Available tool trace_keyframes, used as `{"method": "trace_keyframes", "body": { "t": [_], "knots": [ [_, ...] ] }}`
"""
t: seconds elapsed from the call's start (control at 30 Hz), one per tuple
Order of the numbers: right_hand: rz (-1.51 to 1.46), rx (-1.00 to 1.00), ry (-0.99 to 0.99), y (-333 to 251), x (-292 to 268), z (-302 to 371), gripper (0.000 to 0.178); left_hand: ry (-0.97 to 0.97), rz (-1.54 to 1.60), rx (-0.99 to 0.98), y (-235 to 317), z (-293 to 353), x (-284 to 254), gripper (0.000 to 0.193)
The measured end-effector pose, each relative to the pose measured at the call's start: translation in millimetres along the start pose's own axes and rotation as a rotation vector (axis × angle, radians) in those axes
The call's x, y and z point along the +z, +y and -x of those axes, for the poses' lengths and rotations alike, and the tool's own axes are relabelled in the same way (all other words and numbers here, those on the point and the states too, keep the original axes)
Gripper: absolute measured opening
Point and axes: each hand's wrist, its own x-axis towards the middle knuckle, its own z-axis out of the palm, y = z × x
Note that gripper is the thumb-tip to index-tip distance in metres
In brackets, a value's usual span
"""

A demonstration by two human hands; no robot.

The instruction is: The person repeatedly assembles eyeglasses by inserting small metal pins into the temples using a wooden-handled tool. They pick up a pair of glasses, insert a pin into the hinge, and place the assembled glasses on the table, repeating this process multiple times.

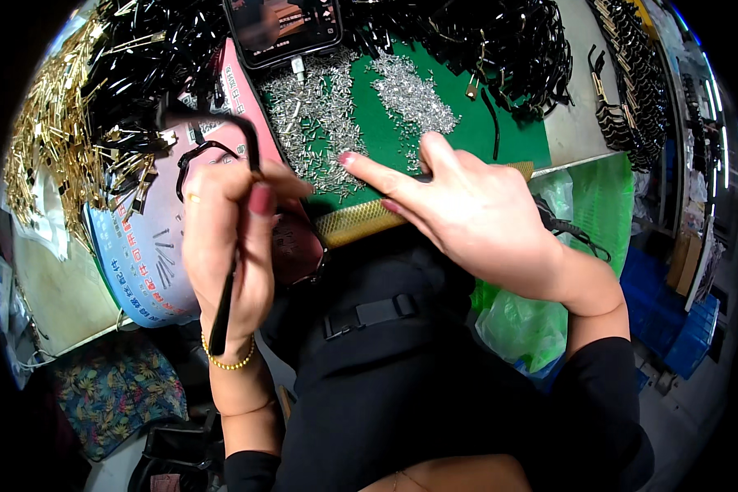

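1. Left hand [225, 246] was clenched around a black eyeglass temple arm [221, 316]; the stem ran down through the fist and stuck out near the wrist at 6 o'clock of the hand.
2. A thin black curved piece [213, 123] arched up from the same grip toward 12 o'clock, over the pink box [242, 90]. Could not tell if it was one part with the stem.
3. Right hand [476, 217] was spread, not gripping: index finger pointed at 10 o'clock toward the pile of small silver pins [320, 115], thumb up, something dark pinched under the fingers, too hidden to identify.
4. Right palm sat over a gold mesh-textured strip [357, 223] lying along the near edge of the green mat [467, 139].
5. Second heap of silver pins [410, 94] was on the mat at 12 o'clock of the right hand, apart from the first.
6. Phone [283, 29] with lit screen stood at 12 o'clock, cable plugged in at its lower edge.
7. Gold metal parts [53, 139] were heaped at 9 o'clock on the bench; black frame parts [500, 41] were piled at 1 o'clock, more racked [623, 74] at 2 o'clock.
8. Round blue printed tub [139, 262] sat just left of the left hand.
9. Green plastic bag [582, 205] hung at 3 o'clock, beside the right forearm.
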Motion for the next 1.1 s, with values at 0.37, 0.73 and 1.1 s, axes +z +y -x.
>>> {"method": "trace_keyframes", "body": {
  "t": [0.37, 0.73, 1.1],
  "knots": [
    [-0.213, 0.080, -0.053, 13, -5, 11, 0.047, -0.281, -0.480, 0.164, 4, -5, -4, 0.018],
    [-0.205, 0.096, -0.054, 9, -4, 5, 0.041, 0.565, 0.012, -0.133, -7, 3, -32, 0.030],
    [-0.199, 0.128, -0.074, 6, -4, 3, 0.041, 0.366, 0.179, -0.283, -24, -12, -43, 0.027]
  ]
}}
